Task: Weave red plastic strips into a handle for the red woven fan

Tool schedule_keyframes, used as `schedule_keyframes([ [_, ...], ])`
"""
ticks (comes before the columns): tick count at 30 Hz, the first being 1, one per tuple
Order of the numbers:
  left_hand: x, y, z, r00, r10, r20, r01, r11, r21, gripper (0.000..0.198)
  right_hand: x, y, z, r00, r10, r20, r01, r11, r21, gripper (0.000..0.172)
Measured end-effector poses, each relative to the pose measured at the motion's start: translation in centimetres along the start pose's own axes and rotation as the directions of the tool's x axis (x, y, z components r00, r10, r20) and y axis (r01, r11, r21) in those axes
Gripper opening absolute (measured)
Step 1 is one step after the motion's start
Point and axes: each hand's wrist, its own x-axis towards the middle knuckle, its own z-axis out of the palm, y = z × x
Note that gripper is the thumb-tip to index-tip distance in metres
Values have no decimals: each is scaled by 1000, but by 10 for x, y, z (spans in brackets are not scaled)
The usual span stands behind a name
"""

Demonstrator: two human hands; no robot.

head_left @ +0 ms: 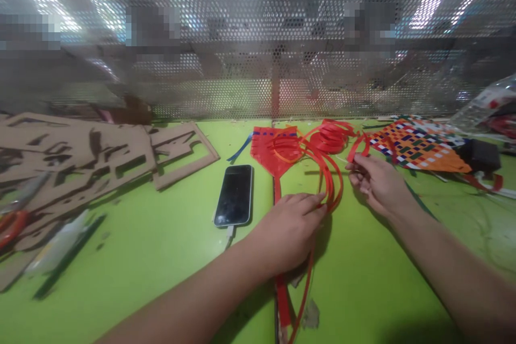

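Observation:
A loose bundle of red ribbon point(331, 174) loops across the middle of the table. My left hand point(292, 226) is closed on its lower loops, and one strand trails down toward the near edge. Between the fingertips of my right hand point(371, 180) is pinched another loop of the same red ribbon. A red pointed piece point(268, 150) with a blue strip woven through its top lies behind my left hand. Several more red coils point(332, 134) are heaped beside it. Off to the right rests a woven mat point(419, 145) in orange, white, blue and green.
A phone point(234, 196) with a white cable lies left of my left hand. Cut cardboard frames point(181, 153), orange-handled scissors point(12, 226) and a glue-like tube point(60, 244) occupy the left. A perforated metal screen point(226, 64) closes off the back; a clear bottle point(486, 99) is far right.

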Motion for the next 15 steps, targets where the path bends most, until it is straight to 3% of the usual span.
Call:
schedule_keyframes([
  [4, 1, -3, 1, 999, -54, -7, 54, 998, 28, 45, 3, 7, -3, 1000, -11, 24, 12, 998, -67, 20],
  [9, 1, -3, 1, 995, -100, -7, 101, 994, 48, 39, 2, 13, -4, 987, -107, 116, 134, 956, -262, 21],
  [15, 2, -7, 5, 998, -64, -25, 64, 998, 25, 37, -7, 13, -2, 958, -120, 261, 227, 874, -429, 28],
])
